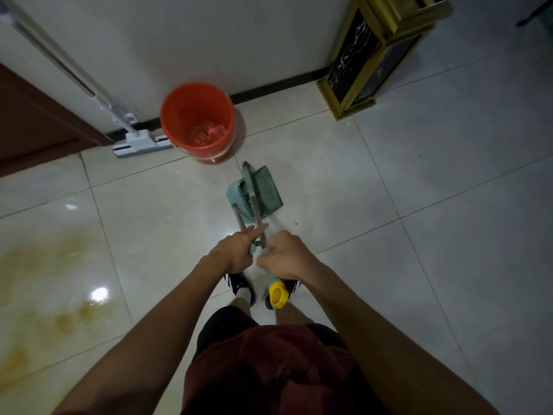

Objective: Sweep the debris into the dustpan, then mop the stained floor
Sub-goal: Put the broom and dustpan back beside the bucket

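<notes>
The left hand (236, 250) grips the dustpan (243, 202) handle and the right hand (284, 256) curls its fingers round the broom (266, 187) handle, both heads resting together on the floor (359, 175) just in front of the red bucket (197, 121). To sweep well, part the two tools — pan lip flat on the tile, short strokes toward it. Open tiles lie right; the wall (209, 40), the mop (140, 142) and the brownish stain (45, 265) crowd the left.
</notes>
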Motion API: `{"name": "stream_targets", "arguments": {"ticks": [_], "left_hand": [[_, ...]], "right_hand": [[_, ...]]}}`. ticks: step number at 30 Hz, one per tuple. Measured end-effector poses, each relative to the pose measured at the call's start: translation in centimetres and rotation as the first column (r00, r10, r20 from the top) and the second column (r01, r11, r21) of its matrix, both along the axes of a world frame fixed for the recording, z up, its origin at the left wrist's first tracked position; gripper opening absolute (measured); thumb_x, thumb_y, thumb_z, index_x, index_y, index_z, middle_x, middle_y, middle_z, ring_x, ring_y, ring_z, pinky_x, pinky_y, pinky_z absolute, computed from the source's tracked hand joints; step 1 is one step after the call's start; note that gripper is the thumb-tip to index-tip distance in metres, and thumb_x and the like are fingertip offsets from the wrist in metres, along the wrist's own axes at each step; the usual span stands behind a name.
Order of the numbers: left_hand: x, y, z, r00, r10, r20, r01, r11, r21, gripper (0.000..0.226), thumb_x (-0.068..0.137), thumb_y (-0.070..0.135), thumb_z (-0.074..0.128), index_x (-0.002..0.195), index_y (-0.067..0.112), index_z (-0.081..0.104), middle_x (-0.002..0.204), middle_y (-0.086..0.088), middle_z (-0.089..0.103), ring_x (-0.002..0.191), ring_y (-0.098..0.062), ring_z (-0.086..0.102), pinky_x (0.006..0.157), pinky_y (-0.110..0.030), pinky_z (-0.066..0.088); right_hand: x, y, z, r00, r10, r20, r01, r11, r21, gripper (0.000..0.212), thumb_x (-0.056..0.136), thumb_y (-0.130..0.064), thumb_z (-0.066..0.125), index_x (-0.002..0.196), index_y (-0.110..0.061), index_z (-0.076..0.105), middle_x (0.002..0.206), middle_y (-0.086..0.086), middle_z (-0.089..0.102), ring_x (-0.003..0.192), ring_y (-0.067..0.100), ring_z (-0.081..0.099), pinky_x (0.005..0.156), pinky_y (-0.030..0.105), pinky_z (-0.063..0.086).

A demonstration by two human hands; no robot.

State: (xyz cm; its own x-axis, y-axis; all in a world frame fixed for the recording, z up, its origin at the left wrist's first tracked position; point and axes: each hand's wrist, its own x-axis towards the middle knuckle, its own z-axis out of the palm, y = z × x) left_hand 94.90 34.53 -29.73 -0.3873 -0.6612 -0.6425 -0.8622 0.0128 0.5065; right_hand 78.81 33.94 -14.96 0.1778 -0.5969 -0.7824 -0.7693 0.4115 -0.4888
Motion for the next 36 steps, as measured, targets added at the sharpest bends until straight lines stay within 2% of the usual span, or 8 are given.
{"name": "stream_targets", "arguments": {"ticks": [4, 7, 11, 13, 15, 21, 31, 36], "left_hand": [[0.0, -0.3, -0.7, 0.995, 0.03, -0.095, -0.021, 0.996, 0.091, 0.091, 0.078, 0.004, 0.069, 0.153, 0.038, 0.031, 0.139, 0.006, 0.054, 0.121, -0.023, 0.056, 0.097, -0.035, 0.049], [-0.5, -0.7, -0.7, 0.994, 0.06, -0.096, -0.05, 0.994, 0.102, 0.08, 0.075, 0.001, 0.065, 0.142, 0.038, 0.041, 0.118, 0.01, 0.058, 0.103, -0.025, 0.06, 0.077, -0.029, 0.047], [-1.3, -1.0, -0.3, 0.994, 0.098, -0.053, -0.095, 0.993, 0.065, 0.072, 0.076, 0.003, 0.056, 0.136, 0.04, 0.042, 0.117, -0.01, 0.061, 0.087, -0.031, 0.06, 0.068, -0.034, 0.049], [-1.5, -0.7, -0.4, 0.993, 0.109, -0.05, -0.107, 0.994, 0.037, 0.067, 0.079, 0.007, 0.059, 0.135, 0.039, 0.044, 0.116, -0.012, 0.062, 0.087, -0.031, 0.059, 0.072, -0.037, 0.053], [-1.8, -0.3, -0.4, 0.991, 0.127, -0.036, -0.127, 0.992, -0.006, 0.058, 0.083, 0.015, 0.064, 0.134, 0.039, 0.046, 0.116, -0.012, 0.063, 0.087, -0.028, 0.058, 0.074, -0.037, 0.053], [-2.6, 0.2, -0.3, 0.985, 0.17, -0.03, -0.172, 0.981, -0.086, 0.047, 0.087, 0.026, 0.065, 0.13, 0.037, 0.05, 0.117, -0.009, 0.064, 0.091, -0.031, 0.06, 0.077, -0.039, 0.054], [-3.5, -2.5, 1.0, 0.963, 0.261, -0.058, -0.268, 0.946, -0.183, 0.041, 0.077, 0.033, 0.056, 0.116, 0.04, 0.046, 0.099, -0.009, 0.068, 0.078, -0.031, 0.065, 0.07, -0.043, 0.059], [-5.3, -4.4, 1.2, 0.865, 0.497, -0.066, -0.501, 0.852, -0.153, 0.028, 0.083, 0.028, 0.05, 0.109, 0.038, 0.056, 0.088, -0.002, 0.067, 0.069, -0.023, 0.066, 0.06, -0.038, 0.059]], "right_hand": [[-0.7, 0.3, -0.2, 1.0, -0.005, 0.025, 0.005, 1.0, 0.012, 0.024, 0.084, -0.017, 0.069, 0.07, -0.018, 0.049, 0.065, -0.007, 0.048, 0.056, 0.003, 0.045, 0.041, 0.014, 0.029], [-1.3, 0.2, -0.1, 0.997, -0.046, 0.061, 0.045, 0.999, 0.007, 0.013, 0.086, -0.021, 0.068, 0.082, -0.009, 0.065, 0.068, -0.002, 0.057, 0.059, 0.007, 0.053, 0.046, 0.018, 0.036], [-4.1, 0.4, -0.9, 0.947, -0.315, 0.068, 0.311, 0.949, 0.059, 0.017, 0.092, -0.013, 0.056, 0.096, -0.002, 0.067, 0.073, 0.009, 0.065, 0.045, 0.014, 0.066, 0.041, 0.026, 0.052], [-6.3, 0.6, -2.4, 0.914, -0.406, 0.006, 0.404, 0.911, 0.081, 0.021, 0.09, -0.01, 0.053, 0.105, -0.001, 0.066, 0.082, 0.014, 0.071, 0.054, 0.026, 0.072, 0.053, 0.041, 0.061], [-8.3, 0.9, -4.1, 0.886, -0.461, -0.042, 0.462, 0.875, 0.144, 0.028, 0.093, -0.011, 0.053, 0.118, -0.008, 0.065, 0.09, 0.016, 0.074, 0.06, 0.029, 0.074, 0.057, 0.037, 0.061], [-11.9, 1.9, -7.7, 0.802, -0.585, -0.118, 0.594, 0.765, 0.249, 0.014, 0.093, -0.009, 0.056, 0.098, -0.008, 0.069, 0.091, 0.018, 0.074, 0.063, 0.031, 0.073, 0.069, 0.042, 0.062], [-19.3, 6.3, -10.2, 0.741, -0.631, -0.231, 0.671, 0.695, 0.258, 0.018, 0.096, -0.004, 0.054, 0.108, -0.011, 0.065, 0.087, 0.014, 0.071, 0.058, 0.027, 0.069, 0.05, 0.029, 0.055], [-23.2, 7.3, -10.7, 0.703, -0.67, -0.239, 0.71, 0.649, 0.272, 0.014, 0.098, -0.007, 0.052, 0.104, -0.007, 0.064, 0.097, 0.019, 0.071, 0.062, 0.031, 0.069, 0.053, 0.03, 0.055]]}}
